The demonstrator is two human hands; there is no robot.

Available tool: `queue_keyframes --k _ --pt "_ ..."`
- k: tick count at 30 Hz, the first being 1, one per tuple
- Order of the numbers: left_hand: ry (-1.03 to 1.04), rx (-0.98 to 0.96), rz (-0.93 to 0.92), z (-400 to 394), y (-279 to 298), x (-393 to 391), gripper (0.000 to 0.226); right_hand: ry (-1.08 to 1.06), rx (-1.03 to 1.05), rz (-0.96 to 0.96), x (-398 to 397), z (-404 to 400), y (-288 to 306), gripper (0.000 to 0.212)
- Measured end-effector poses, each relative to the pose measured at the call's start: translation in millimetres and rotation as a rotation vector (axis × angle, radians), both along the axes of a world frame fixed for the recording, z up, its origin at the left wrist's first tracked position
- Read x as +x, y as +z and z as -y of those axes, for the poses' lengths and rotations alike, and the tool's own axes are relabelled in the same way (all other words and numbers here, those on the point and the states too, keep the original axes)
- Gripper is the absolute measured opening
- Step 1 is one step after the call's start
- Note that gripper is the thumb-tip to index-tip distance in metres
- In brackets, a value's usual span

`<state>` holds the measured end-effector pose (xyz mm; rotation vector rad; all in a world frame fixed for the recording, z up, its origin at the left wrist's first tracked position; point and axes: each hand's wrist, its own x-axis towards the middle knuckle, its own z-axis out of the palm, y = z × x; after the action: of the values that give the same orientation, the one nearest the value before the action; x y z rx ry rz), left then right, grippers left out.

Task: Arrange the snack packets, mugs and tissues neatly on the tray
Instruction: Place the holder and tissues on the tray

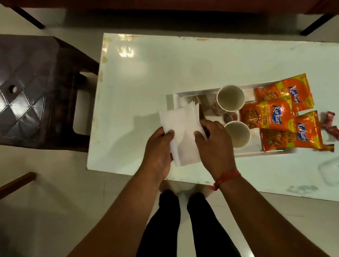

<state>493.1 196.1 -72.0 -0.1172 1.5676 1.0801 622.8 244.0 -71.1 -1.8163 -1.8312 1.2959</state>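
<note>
A stack of white tissues (181, 127) hangs over the left end of the white tray (190, 93). My left hand (159, 148) grips its left edge and my right hand (215, 139) pinches its right edge. Two white mugs stand upright in the tray, one at the back (230, 98) and one nearer (237, 134). Three orange snack packets lie at the tray's right end: one at the back (287, 91), one in the middle (269, 113), one nearest (292, 134). The tray's left part is hidden under the tissues.
The tray sits on a white table (161, 69). A red wrapper (333, 128) lies right of the packets, and a clear lid (337, 167) lies near the table's front right. A dark plastic stool (23, 87) stands to the left. My legs are below the table edge.
</note>
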Motion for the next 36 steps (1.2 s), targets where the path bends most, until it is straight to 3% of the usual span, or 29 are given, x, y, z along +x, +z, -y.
queue_keyframes --k 8,14,17,19,21,24,28,32,36 --pt "-0.024 0.029 0.013 -3.8 -4.2 20.2 0.029 0.132 0.122 0.0 -15.9 23.8 0.6 0.033" --pt "0.106 0.022 0.12 -5.3 -3.0 17.0 0.021 0.282 0.216 0.064 -21.4 26.4 3.3 0.032" --pt "0.17 0.002 0.211 -8.2 -1.5 10.6 0.037 0.433 0.287 0.129 -20.2 27.8 5.4 0.03" --pt "0.146 0.008 0.135 -10.1 -3.5 9.3 0.037 0.367 0.324 0.053 -14.2 30.5 8.4 0.026" --pt "0.102 0.018 0.012 -12.0 -6.0 8.1 0.028 0.133 0.301 -0.057 -7.2 30.0 8.1 0.023" --pt "0.018 0.019 -0.084 -14.4 -7.6 8.4 0.023 -0.259 -0.093 -0.21 -1.8 26.7 -0.3 0.026" --pt "-0.083 0.015 -0.22 -20.2 -8.0 14.1 0.024 -0.504 -0.701 -0.669 -0.6 29.3 -12.6 0.027" --pt "-0.227 0.006 -0.546 -41.7 -13.3 8.8 0.048 -0.631 -0.861 -0.86 4.2 32.9 -18.7 0.019" --pt "-0.536 0.093 -0.846 -73.1 -23.2 0.2 0.049 -0.763 -0.998 -0.939 9.5 35.0 -26.9 0.006"
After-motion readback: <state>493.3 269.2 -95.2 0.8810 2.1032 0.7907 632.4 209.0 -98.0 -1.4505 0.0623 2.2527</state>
